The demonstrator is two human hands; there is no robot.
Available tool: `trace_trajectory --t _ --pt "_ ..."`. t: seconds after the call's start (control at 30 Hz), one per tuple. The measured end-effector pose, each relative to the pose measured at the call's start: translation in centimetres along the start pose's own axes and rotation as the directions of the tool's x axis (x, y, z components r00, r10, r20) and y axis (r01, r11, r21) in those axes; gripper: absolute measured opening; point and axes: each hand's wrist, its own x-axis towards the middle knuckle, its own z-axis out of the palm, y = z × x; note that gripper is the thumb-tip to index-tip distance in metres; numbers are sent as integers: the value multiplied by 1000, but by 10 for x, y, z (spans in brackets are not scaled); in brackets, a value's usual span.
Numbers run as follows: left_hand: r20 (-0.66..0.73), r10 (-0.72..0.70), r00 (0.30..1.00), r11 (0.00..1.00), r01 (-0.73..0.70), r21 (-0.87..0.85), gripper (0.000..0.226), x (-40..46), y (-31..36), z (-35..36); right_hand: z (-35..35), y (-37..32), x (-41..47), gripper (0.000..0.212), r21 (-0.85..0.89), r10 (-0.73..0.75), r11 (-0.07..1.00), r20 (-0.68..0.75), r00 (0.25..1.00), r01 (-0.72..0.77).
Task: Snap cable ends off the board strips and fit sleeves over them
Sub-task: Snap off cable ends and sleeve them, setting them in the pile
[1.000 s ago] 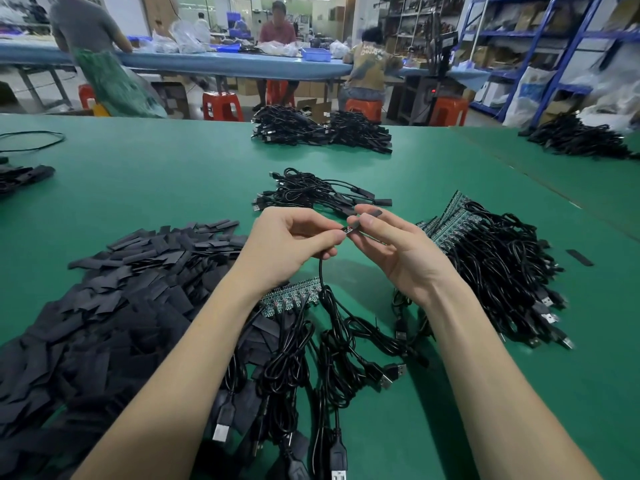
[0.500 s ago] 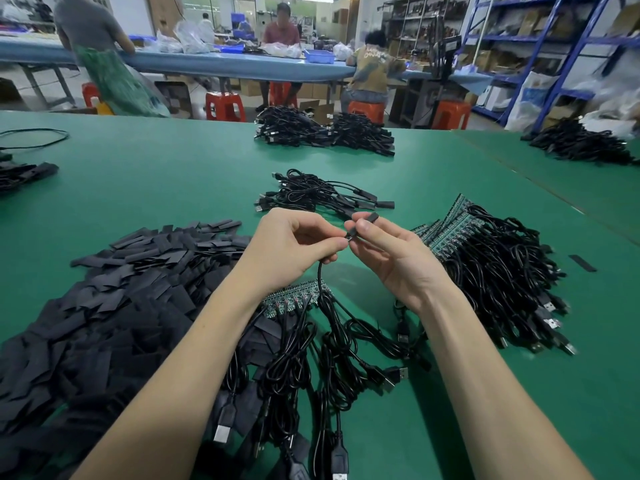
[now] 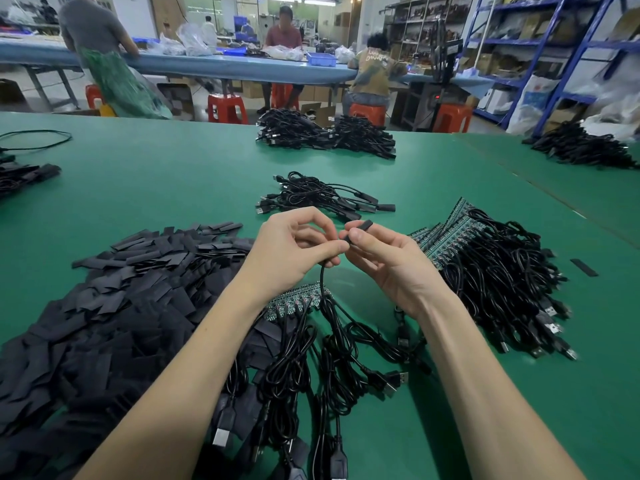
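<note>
Both of your hands meet above the middle of the green counter (image 3: 156, 174), fingertips nearly touching. Your left hand (image 3: 294, 249) has its fingers curled, thumb and forefinger pinching a thin black cable (image 3: 322, 282) just below its end; the cable drops from that pinch straight down to the tangle of cables (image 3: 311, 344) lying between your forearms. Your right hand (image 3: 388, 265) pinches a short black sleeve (image 3: 358, 227) between thumb and forefinger, its other fingers loosely bent under it. The sleeve points up and to the right, its lower end right at the tip of your left thumb. Whether the cable end is already inside the sleeve, you cannot tell from here.

Under your left wrist a green board strip (image 3: 298, 301) lies on the counter with cables attached. To your left spreads a big heap of loose black sleeves (image 3: 114, 306). To your right sits a stack of board strips (image 3: 446, 233) with a thick mass of cables over it. Just beyond your hands lies a small bundle of sleeved cables (image 3: 322, 199).
</note>
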Motion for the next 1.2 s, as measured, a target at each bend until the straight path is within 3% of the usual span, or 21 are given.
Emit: trace_trajectory --t 0.23,0.5,0.9,1.1,1.2 --pt "88 -111 990 976 125 -177 16 -2 2 -1 2 0 1 18 60 38 998 -27 999 -37" --pt "145 -161 976 957 191 -219 12 -4 4 -2 0 -3 -2 15 67 76 995 5 997 -76" --pt "85 -157 984 969 170 -178 11 -4 2 -1 1 -1 -4 14 43 64 997 46 997 -66" --pt "13 -172 985 956 170 -237 11 -4 -2 5 11 0 -2 45 0 -114 993 -73 991 114" --pt "-9 -182 983 955 175 -240 11 -5 -3 7 16 0 -3 42 -4 -175 984 -155 972 176"
